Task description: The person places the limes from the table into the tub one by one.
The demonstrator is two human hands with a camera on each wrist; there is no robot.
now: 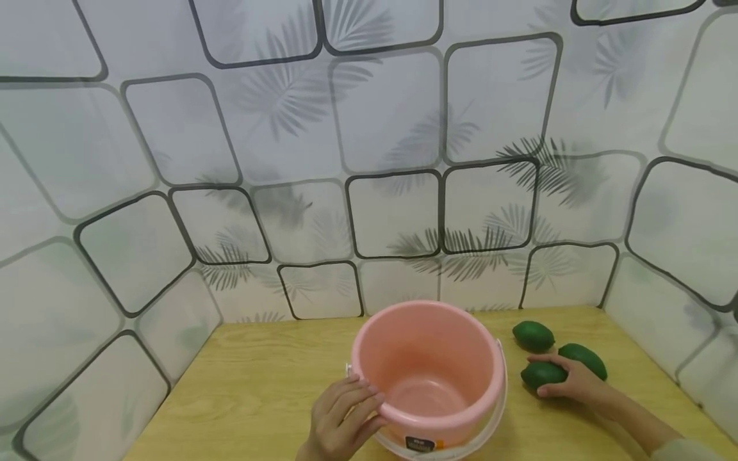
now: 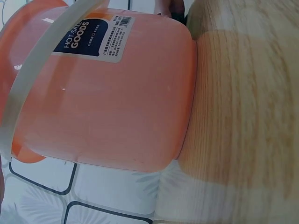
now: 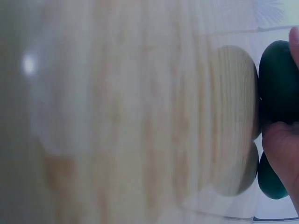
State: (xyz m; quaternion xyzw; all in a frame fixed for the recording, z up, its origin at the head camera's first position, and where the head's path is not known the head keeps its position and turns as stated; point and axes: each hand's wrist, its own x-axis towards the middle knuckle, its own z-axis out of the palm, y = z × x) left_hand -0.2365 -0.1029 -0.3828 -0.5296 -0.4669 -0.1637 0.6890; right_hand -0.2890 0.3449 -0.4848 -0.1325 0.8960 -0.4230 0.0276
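A pink plastic bucket stands upright on the table, its mouth tilted toward the head view and nothing inside. Its white handle hangs down at the front right. My left hand grips the bucket's front-left rim, fingers over the edge. To the right of the bucket, my right hand holds a green lime between thumb and fingers, low at the tabletop. Behind it lies a second lime, and a third lime sits just beyond the hand. The right wrist view catches the held lime at its edge.
The light wood table reaches back to a patterned wall, with side walls at left and right. A printed label is stuck on the bucket's side.
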